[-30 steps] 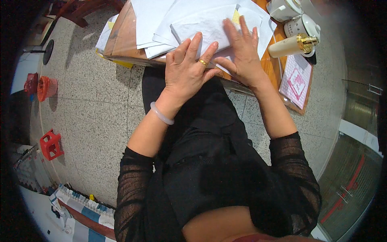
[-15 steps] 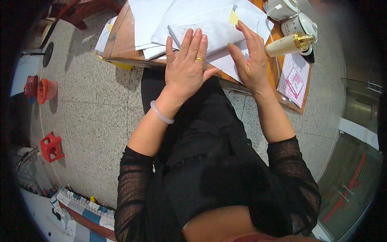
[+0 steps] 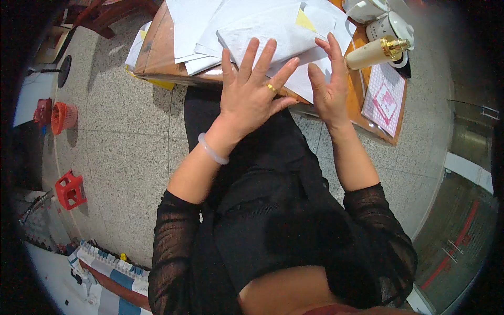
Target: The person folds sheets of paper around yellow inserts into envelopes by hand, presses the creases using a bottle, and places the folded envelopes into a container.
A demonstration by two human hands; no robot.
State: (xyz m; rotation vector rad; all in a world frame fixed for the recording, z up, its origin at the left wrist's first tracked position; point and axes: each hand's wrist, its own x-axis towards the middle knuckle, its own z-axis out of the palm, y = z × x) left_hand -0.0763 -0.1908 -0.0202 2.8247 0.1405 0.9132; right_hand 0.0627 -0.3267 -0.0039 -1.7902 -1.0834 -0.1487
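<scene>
Here's the left hand (image 3: 252, 100), fingers fanned wide and closed on nothing, its tips over the near edge of the folded white sheet (image 3: 262, 31); whether they press it, I can't tell. Across from it the right hand (image 3: 332, 86) stands half turned, thumb well apart from the fingers, nothing between them. The folded sheet lies on top of loose white papers (image 3: 191, 31), a yellow patch (image 3: 304, 21) near its far right corner. Trouble here would come from a sideways push: loose layers could skid over one another, and one paper between the hands already reaches the near edge of the table (image 3: 152, 55), so a downward drag could tip it off. Tighter on the right: the cream bottle (image 3: 367, 56) stands just beside the right hand's outer edge, and an outward swing could knock it toward the lidded mug (image 3: 386, 29) or the pink checked booklet (image 3: 386, 100). The easier room is leftward, bare wood beside the papers, before that side's edge drops to the speckled floor (image 3: 126, 105).
</scene>
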